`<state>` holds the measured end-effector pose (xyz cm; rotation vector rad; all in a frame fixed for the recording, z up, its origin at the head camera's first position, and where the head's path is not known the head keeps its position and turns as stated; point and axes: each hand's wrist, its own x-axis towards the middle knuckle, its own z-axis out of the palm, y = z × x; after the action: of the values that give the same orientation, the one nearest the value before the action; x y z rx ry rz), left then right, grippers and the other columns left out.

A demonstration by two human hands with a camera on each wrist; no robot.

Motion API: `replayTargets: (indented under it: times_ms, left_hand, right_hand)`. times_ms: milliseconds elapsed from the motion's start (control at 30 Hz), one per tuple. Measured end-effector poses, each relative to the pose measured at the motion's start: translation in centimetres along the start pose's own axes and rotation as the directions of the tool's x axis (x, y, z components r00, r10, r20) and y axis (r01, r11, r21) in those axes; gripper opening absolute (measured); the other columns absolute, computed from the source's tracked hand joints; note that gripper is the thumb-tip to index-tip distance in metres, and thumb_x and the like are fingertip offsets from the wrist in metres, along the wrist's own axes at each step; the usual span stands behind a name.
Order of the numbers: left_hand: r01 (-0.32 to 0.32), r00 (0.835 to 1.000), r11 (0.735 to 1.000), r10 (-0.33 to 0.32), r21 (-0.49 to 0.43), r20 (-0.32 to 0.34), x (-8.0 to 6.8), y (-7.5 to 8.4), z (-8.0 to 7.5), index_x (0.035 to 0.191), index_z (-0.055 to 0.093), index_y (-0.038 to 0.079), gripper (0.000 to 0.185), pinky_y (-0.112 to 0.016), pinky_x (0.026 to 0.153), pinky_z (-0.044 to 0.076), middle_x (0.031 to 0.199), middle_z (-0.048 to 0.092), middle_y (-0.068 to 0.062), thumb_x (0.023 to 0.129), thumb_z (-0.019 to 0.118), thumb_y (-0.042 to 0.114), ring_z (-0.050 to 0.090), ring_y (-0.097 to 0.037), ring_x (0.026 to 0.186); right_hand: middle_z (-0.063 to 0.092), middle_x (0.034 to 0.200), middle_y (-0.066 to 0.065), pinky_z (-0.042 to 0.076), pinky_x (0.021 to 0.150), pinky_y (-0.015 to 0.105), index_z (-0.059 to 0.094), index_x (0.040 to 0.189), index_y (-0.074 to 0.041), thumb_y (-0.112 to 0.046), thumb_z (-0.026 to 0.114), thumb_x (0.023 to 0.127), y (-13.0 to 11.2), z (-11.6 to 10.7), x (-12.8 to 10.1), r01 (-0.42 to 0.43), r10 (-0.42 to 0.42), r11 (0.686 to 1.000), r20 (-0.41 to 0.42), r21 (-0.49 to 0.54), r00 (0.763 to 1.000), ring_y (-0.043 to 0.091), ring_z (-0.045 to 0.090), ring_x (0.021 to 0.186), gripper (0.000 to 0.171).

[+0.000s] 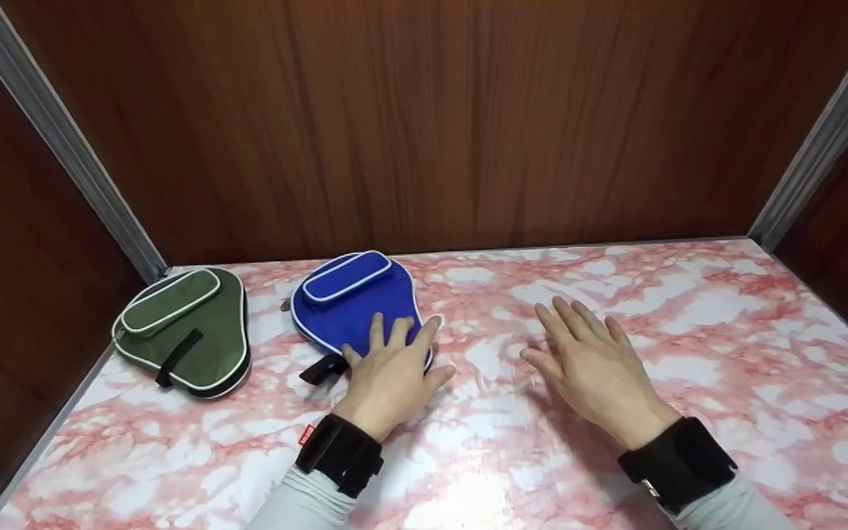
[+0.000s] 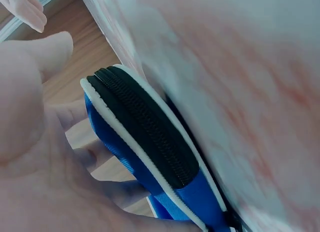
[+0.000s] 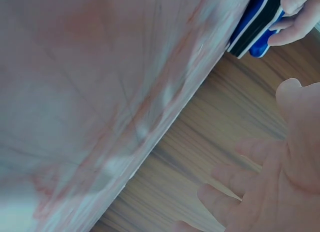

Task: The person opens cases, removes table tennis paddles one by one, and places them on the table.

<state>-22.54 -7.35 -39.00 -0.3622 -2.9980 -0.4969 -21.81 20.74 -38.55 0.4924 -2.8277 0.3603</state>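
From my remote feed, the left hand (image 1: 389,377), fingers spread, is over a blue paddle case (image 1: 352,313), left of center; right of it, the right hand (image 1: 595,369) hovers wide above the marbled table (image 1: 751,353); a green paddle case (image 1: 212,335) lies far left.

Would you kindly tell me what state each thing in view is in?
Green case: lying on the table.
Green case's strap: lying across its front.
Blue case: lying on the table, zip looking closed in the left wrist view.
Blue case's strap: sticking out to the side.
Left hand: open, spread over the blue case.
Right hand: open, holding nothing.
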Motion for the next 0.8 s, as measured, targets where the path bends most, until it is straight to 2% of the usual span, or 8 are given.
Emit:
replayTargets:
  times_ms: [300,467,567,633,800]
  left_hand:
    - [-0.112,0.993,0.994,0.113,-0.016,0.042,-0.6,0.9,0.0,0.168,0.048,0.026,0.073,-0.093,0.110,0.021,0.163,0.049,-0.015,0.105,0.071,0.052,0.020,-0.058,0.161]
    - [-0.130,0.991,0.991,0.131,-0.041,0.029,-0.8,1.4,0.0,0.163,0.054,0.017,0.070,-0.091,0.112,0.022,0.154,0.052,-0.017,0.104,0.072,0.051,0.026,-0.056,0.160]
    - [-0.109,0.994,0.993,0.108,-0.047,-0.022,-0.9,1.6,0.2,0.154,0.059,0.014,0.063,-0.089,0.113,0.025,0.145,0.055,-0.018,0.105,0.073,0.049,0.035,-0.052,0.156]
    - [-0.090,0.992,0.996,0.087,-0.027,-0.088,-0.8,1.7,0.3,0.148,0.061,0.013,0.057,-0.087,0.112,0.028,0.137,0.058,-0.018,0.105,0.073,0.048,0.045,-0.049,0.147]
    - [-0.049,0.960,0.997,0.064,0.061,-0.271,-0.6,1.5,0.9,0.137,0.065,0.006,0.055,-0.081,0.103,0.042,0.120,0.060,-0.020,0.100,0.080,0.045,0.057,-0.045,0.121]
  right_hand:
    - [0.037,0.173,0.025,0.022,0.123,0.077,0.042,0.170,-0.010,-0.058,0.049,0.114,0.3,0.0,-0.1,-0.002,0.002,1.000,0.007,-0.003,1.000,0.049,0.034,0.160,0.074]
    - [0.037,0.173,0.025,0.022,0.123,0.078,0.043,0.169,-0.010,-0.059,0.048,0.114,0.3,0.1,0.0,-0.006,0.007,1.000,0.014,-0.009,1.000,0.049,0.034,0.159,0.073]
    - [0.038,0.173,0.025,0.022,0.123,0.078,0.045,0.168,-0.011,-0.059,0.048,0.114,0.2,0.1,0.0,-0.004,0.004,1.000,0.009,-0.011,1.000,0.048,0.035,0.159,0.073]
    - [0.039,0.173,0.025,0.022,0.123,0.078,0.046,0.168,-0.010,-0.059,0.048,0.114,0.2,0.1,0.1,-0.001,0.001,1.000,0.005,-0.012,1.000,0.048,0.035,0.159,0.073]
    - [0.038,0.173,0.024,0.022,0.123,0.078,0.047,0.168,-0.010,-0.058,0.048,0.115,0.1,-0.1,0.1,-0.001,0.002,1.000,0.008,-0.006,1.000,0.048,0.034,0.159,0.072]
